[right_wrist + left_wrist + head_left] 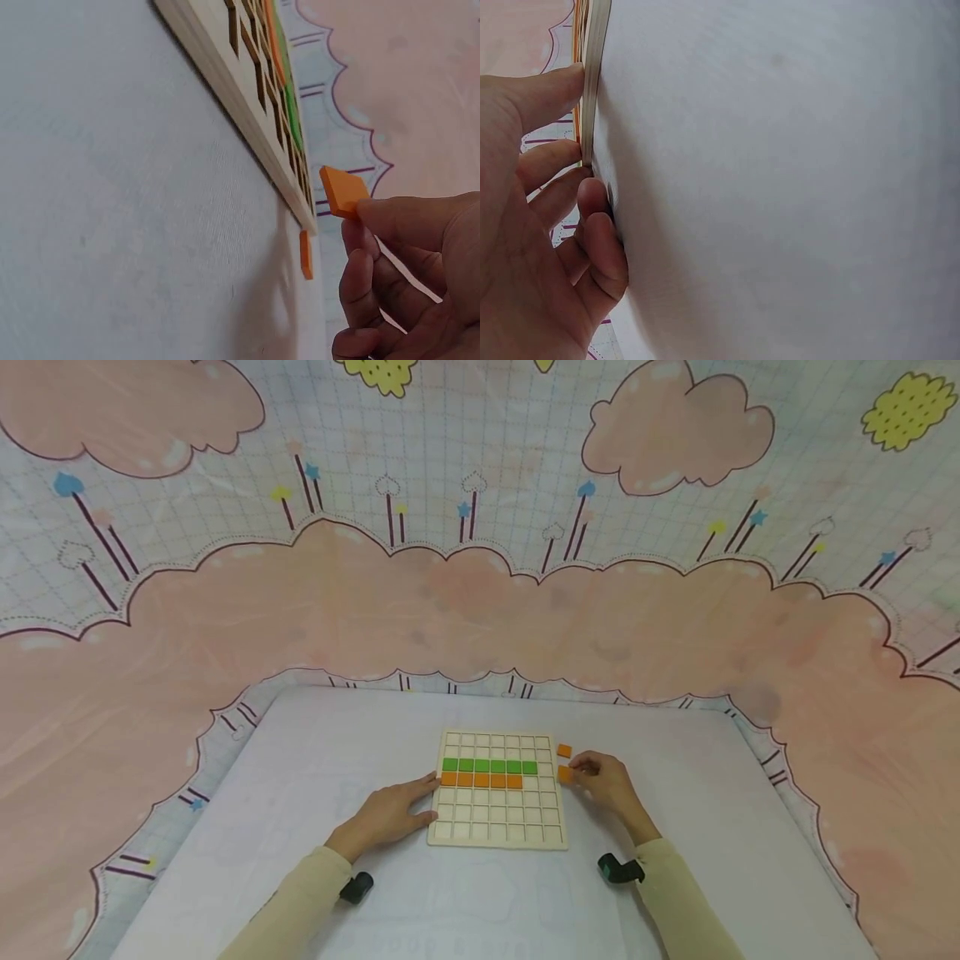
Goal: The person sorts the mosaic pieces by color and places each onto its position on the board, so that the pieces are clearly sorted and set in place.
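Note:
A square wooden grid board (498, 838) lies on the white table, with a row of green tiles (490, 767) and below it a shorter row of orange tiles (482, 780). My left hand (386, 814) rests against the board's left edge, thumb and fingers extended; the left wrist view shows the fingertips touching the board's side (594, 82). Between thumb and finger, my right hand (606, 783) pinches an orange tile (345, 192), raised off the table just beyond the board's right edge. Another orange tile (564, 750) lies on the table close by.
The white table (300, 760) spreads around the board. Behind and beside it hangs a patterned cloth (480, 618) with pink clouds. A black wrist device (619, 868) sits at the right wrist, another (357, 887) at the left.

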Demonstrator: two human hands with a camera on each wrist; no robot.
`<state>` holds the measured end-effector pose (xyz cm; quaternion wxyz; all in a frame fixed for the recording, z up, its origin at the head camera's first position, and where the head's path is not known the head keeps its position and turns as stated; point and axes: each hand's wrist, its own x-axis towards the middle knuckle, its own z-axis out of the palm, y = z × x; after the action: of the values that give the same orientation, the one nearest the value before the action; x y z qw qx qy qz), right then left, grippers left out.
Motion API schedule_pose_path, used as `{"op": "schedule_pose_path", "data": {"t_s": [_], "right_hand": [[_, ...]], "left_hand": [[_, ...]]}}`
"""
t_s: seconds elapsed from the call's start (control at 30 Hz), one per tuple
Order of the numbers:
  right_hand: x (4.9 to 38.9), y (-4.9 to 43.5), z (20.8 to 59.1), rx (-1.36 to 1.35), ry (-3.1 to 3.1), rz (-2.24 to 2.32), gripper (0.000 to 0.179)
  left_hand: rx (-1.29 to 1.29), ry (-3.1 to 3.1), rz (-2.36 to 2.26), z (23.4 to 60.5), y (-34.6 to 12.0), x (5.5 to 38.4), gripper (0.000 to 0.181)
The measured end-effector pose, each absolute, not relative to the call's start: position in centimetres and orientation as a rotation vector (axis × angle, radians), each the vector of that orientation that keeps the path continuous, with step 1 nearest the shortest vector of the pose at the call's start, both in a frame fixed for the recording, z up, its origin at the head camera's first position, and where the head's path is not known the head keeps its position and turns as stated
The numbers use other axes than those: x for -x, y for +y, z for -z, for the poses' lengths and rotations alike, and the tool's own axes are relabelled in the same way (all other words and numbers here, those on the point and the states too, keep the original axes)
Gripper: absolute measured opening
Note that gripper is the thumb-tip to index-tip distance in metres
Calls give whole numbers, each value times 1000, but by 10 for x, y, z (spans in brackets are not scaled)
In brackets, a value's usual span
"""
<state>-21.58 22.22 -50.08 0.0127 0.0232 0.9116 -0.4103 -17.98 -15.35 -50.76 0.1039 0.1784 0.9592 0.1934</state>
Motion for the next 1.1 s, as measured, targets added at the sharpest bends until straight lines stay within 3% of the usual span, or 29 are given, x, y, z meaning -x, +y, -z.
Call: {"op": "schedule_pose_path", "data": {"t_s": [1.1], "right_hand": [[216, 180, 504, 4, 2766, 1309, 7]], "left_hand": [[-513, 2830, -563, 510, -153, 182, 62]]}}
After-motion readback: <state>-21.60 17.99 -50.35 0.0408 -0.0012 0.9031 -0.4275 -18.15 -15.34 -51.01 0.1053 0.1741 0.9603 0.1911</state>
